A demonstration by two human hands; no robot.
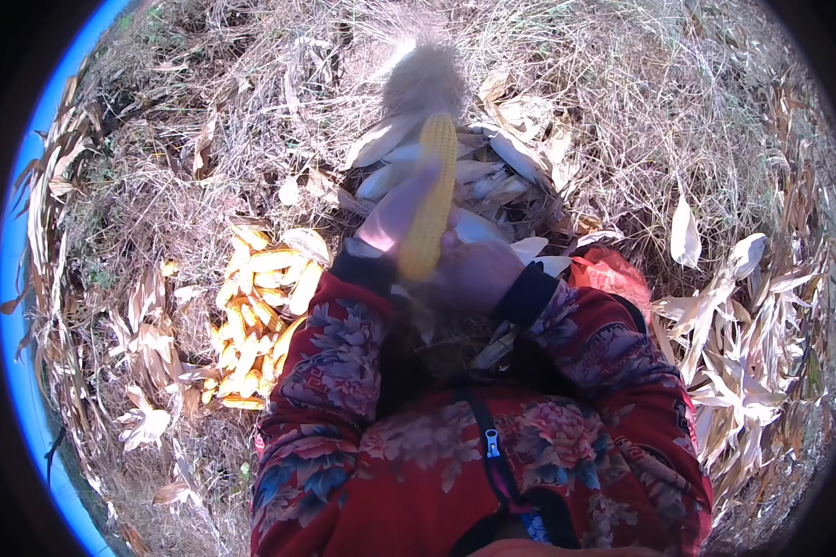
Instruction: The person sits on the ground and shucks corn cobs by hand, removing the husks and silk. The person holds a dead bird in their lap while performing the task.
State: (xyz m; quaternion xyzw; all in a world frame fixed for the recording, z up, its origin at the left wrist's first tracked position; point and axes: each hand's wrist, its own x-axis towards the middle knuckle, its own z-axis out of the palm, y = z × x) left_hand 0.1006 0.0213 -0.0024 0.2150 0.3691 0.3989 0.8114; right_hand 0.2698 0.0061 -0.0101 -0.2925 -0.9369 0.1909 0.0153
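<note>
A bare yellow ear of corn (432, 188) stands out in front of my chest, its tip pointing away from me. My left hand (393, 212) is wrapped around its left side. At the lower end of the ear, my right hand (477, 275) is curled against it; motion blur hides the exact grip of its fingers. Just beyond my hands lies a heap of ears in pale dry husks (494, 167). To the left, husked yellow ears (254, 320) are piled in bright sun beside my left sleeve.
A red plastic bag (609, 275) lies by my right forearm. Loose dry husks (731, 355) are strewn at the right, with more husks (150, 341) on the left. Dry grass (641, 104) covers the ground. Dry stalks (56, 202) edge the far left.
</note>
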